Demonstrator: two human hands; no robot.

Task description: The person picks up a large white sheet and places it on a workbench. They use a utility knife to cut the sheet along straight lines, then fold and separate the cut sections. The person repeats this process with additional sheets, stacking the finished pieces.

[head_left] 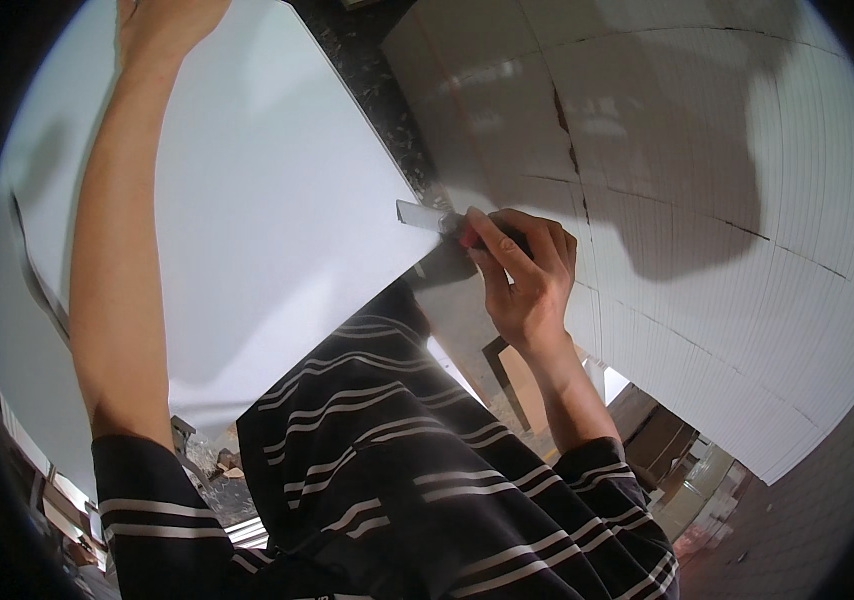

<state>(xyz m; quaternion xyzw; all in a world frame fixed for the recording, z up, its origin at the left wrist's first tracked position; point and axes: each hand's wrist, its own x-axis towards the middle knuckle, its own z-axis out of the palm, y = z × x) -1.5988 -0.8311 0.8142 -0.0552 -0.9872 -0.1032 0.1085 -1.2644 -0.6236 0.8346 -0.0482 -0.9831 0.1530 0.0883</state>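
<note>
Leftmost, the left hand [162, 25] lies flat near the far edge of a large white panel [247, 200], its fingers running out of the picture at the top, so whether they curl over the edge cannot be told; the bare forearm stretches up across the board from a dark sleeve with thin white stripes. The panel is smooth, matte and unmarked, a broad sheet tilted across the view, with a soft shadow from the arm lying on it and a straight right-hand edge that runs down toward the other grip. Beyond that edge, above the grip, a strip of dark speckled floor [387, 90] shows.

Further right, the right hand [522, 275] is closed around a utility knife [437, 220], thumb and fingers pressed together on its handle, where a bit of red shows under the thumb. The grey metal blade end sticks out to the left of the fist and meets the panel's right edge. Just below the grip the striped dark shirt [387, 440] bunches up toward the knife.

Right of the fist, a big pale ribbed sheet [727, 200] spreads out, cut by several dark cracks or seams, with the person's shadow falling on it.
</note>
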